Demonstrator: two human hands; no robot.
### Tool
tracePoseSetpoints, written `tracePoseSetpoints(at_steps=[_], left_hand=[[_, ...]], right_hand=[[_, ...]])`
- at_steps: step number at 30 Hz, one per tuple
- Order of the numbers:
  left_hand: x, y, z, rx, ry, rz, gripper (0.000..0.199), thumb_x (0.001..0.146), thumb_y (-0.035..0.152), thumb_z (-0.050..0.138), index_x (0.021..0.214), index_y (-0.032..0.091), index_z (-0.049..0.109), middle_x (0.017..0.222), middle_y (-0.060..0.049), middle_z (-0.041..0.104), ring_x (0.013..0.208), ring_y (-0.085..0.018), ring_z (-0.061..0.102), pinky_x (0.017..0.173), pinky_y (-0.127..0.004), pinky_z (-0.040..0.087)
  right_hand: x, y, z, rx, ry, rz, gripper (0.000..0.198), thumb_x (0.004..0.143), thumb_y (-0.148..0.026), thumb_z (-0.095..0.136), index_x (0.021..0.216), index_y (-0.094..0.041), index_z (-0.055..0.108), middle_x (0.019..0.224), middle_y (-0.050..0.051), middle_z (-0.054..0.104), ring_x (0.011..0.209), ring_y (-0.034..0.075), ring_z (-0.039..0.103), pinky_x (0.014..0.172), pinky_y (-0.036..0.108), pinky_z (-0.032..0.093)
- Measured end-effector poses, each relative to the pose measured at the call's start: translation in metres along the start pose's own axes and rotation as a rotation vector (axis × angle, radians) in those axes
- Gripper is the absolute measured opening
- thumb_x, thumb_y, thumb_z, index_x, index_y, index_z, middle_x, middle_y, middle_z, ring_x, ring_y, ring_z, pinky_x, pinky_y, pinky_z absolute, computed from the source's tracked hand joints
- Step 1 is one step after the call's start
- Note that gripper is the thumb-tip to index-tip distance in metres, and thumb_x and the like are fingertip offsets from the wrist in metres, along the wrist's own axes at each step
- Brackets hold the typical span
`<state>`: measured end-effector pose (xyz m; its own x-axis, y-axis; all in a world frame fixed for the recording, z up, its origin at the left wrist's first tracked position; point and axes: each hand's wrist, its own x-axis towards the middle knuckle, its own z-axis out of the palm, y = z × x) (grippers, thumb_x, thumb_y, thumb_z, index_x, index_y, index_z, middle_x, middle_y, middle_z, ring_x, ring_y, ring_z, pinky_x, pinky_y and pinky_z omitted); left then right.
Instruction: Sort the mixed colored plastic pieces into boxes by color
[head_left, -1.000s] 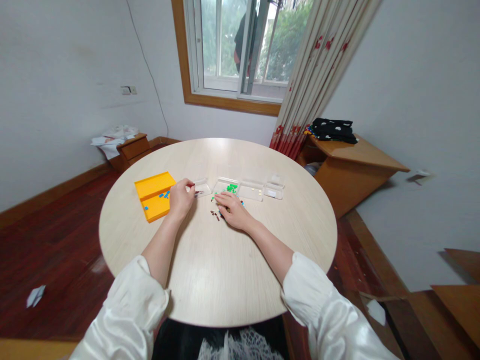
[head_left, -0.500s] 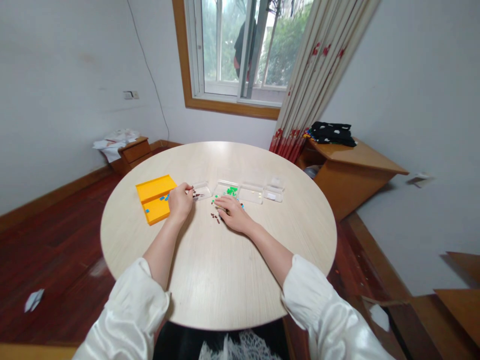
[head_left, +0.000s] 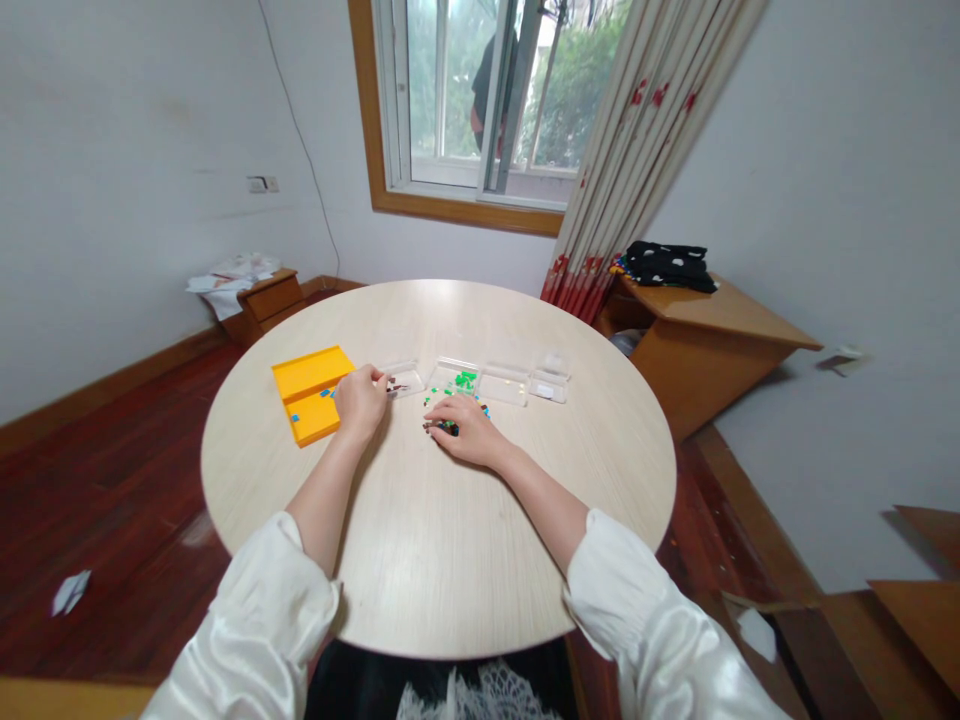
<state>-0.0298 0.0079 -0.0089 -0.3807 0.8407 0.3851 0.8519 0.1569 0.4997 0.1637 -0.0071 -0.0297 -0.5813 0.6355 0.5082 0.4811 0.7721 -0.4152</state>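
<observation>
My left hand (head_left: 360, 402) is closed, its fingertips at the left end of a clear tray (head_left: 411, 390) that has small dark brown pieces (head_left: 397, 387) in it. What those fingers pinch, if anything, is too small to make out. My right hand (head_left: 463, 430) rests low over the tabletop with fingers and thumb curled round small brown pieces (head_left: 429, 427). Blue and other dark bits show under and beside its palm. Just beyond it, a second clear tray (head_left: 441, 375) contains bright green pieces (head_left: 466, 382); a few green bits lie on the table in front.
The open yellow case (head_left: 311, 375) with several blue pieces (head_left: 325, 393) lies left of my left hand. Two more clear containers, a tray (head_left: 501, 388) and a small box (head_left: 548, 388), continue the row rightward. All stand on a round pale table (head_left: 435, 540).
My right hand has come down and its thumb and fingers have closed in on the brown pieces that lay loose beside it. The left hand has barely moved.
</observation>
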Motion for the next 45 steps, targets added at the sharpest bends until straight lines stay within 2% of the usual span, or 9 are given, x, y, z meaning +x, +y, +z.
tracePoseSetpoints(at_steps=[11,25,29,40,45], left_hand=[[-0.003,0.01,-0.007,0.029,-0.033,-0.002,0.034,0.081,0.044,0.046,0.062,0.019,0.06,0.069,-0.01,0.067,0.067,-0.022,0.059,0.057,-0.029,0.031],[-0.004,0.012,-0.005,-0.018,-0.016,0.033,0.032,0.081,0.041,0.046,0.059,0.02,0.055,0.064,-0.006,0.064,0.062,-0.019,0.055,0.055,-0.027,0.029],[-0.005,0.012,-0.005,-0.048,-0.016,0.046,0.032,0.08,0.041,0.047,0.057,0.02,0.053,0.062,-0.005,0.063,0.06,-0.017,0.052,0.055,-0.027,0.03],[-0.007,0.017,-0.004,-0.239,-0.082,0.153,0.033,0.077,0.039,0.047,0.051,0.019,0.042,0.05,0.002,0.046,0.054,-0.012,0.043,0.055,-0.024,0.031],[-0.011,0.023,-0.008,-0.328,-0.147,0.217,0.033,0.076,0.038,0.048,0.05,0.019,0.038,0.047,0.004,0.039,0.052,-0.011,0.039,0.054,-0.024,0.031]], right_hand=[[-0.001,-0.001,0.001,-0.048,-0.094,-0.033,0.018,0.078,-0.02,0.061,0.095,-0.018,0.067,0.099,0.008,0.063,0.098,0.02,0.053,0.088,0.039,0.036],[0.0,-0.001,0.0,-0.037,-0.093,-0.028,0.009,0.079,-0.014,0.06,0.078,-0.019,0.068,0.096,0.006,0.064,0.098,0.019,0.053,0.089,0.04,0.034],[0.001,0.0,0.001,-0.031,-0.1,-0.014,0.007,0.08,-0.016,0.061,0.079,-0.018,0.067,0.097,0.006,0.064,0.099,0.019,0.053,0.09,0.039,0.033],[0.003,0.003,0.0,-0.055,-0.128,-0.003,0.004,0.08,-0.017,0.064,0.077,-0.017,0.066,0.088,0.005,0.066,0.092,0.018,0.053,0.085,0.036,0.032],[0.003,0.003,-0.002,-0.042,-0.026,0.039,0.008,0.082,-0.018,0.061,0.075,-0.018,0.064,0.086,0.004,0.066,0.089,0.018,0.054,0.083,0.035,0.032]])
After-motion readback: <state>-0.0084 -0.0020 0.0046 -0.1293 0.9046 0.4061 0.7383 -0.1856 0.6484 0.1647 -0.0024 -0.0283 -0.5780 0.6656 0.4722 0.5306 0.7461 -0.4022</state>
